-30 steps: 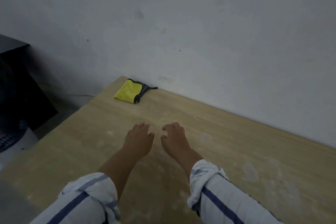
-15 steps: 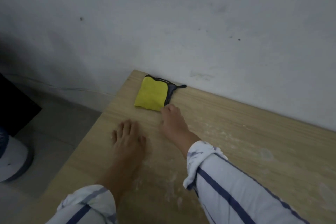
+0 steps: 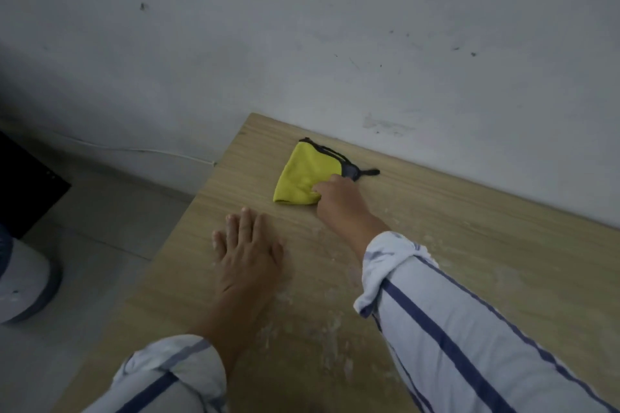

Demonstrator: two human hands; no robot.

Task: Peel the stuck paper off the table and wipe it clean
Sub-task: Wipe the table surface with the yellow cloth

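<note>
Two hands are on the counter (image 3: 503,245), and we read this as the turn from peeling to wiping. Our right hand (image 3: 339,198) reaches toward the upper middle of the frame, where the yellow cloth (image 3: 302,178) lies folded near the wall (image 3: 302,43); the fingers are curled onto the cloth's near edge and seem to be pinching it, though the cloth is not lifted and we cannot tell how firm the hold is. Our left hand (image 3: 248,255) lies flat and open, palm down, fingers spread, holding nothing, at the centre left of the frame near the counter's left edge. We see no whole sheet of stuck paper anywhere; what shows is pale, patchy residue (image 3: 322,329) scattered over the wood in the lower middle of the frame, between and below our forearms, with fainter flecks running toward the right. We judge from this that the peeling is largely done, or at least that no large piece remains in view, while the wiping has not begun: the cloth sits well apart from the dirtiest patch. What is left, as we see it, is to bring the cloth down to the residue and rub the surface clean.
</note>
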